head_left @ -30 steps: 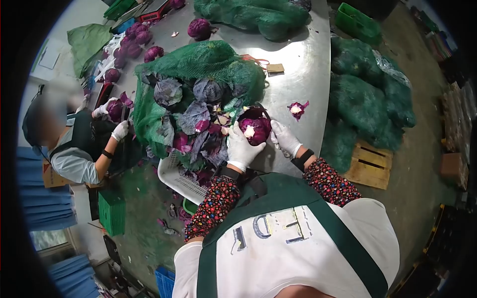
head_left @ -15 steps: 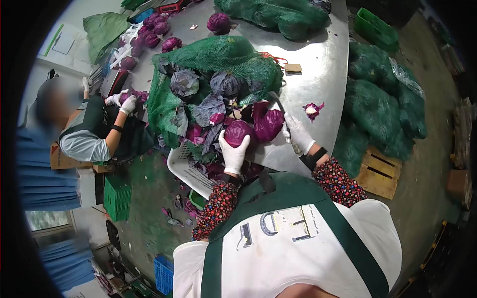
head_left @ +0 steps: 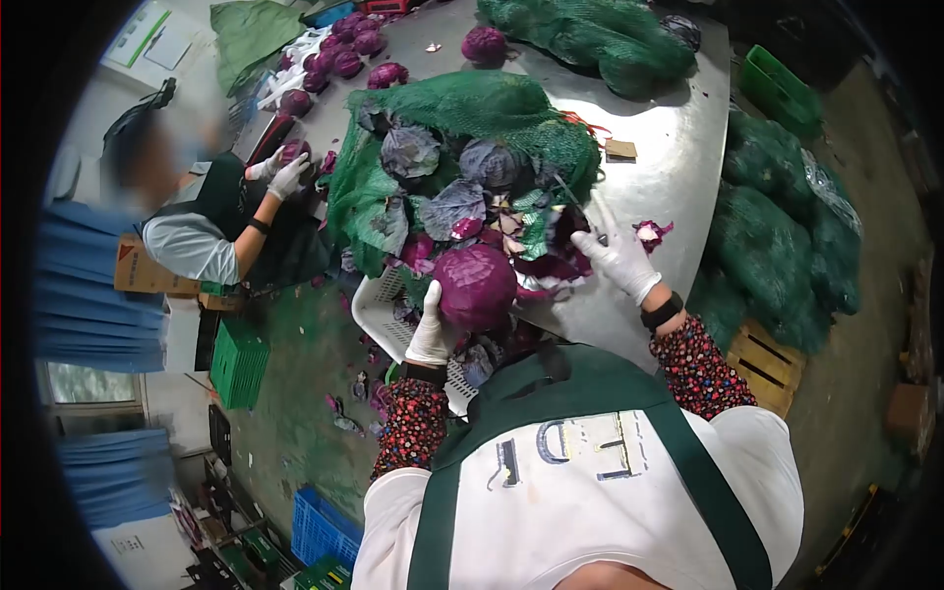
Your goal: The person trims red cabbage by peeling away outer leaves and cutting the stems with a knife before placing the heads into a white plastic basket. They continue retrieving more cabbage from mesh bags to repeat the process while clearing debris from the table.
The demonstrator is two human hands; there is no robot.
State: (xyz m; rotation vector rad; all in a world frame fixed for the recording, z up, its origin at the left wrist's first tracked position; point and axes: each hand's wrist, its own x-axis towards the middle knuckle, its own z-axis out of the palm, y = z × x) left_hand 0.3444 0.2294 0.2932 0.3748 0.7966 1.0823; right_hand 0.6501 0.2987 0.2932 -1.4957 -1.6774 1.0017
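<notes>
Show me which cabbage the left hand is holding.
The large, smooth purple cabbage by the white basket; it alone has the left hand against it.

A round, smooth, whole red cabbage (head_left: 477, 285), glossy purple with paler veins, sits in the left hand (head_left: 431, 329) beside the white basket (head_left: 379, 317). A thin-bladed knife (head_left: 568, 191) slants from the right hand (head_left: 621, 258), near loose purple leaves (head_left: 553, 273).

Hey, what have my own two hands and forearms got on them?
Your left hand and right hand wear white gloves. Each wrist has a dark band, and the sleeves are black with a small multicoloured flower print.
</notes>
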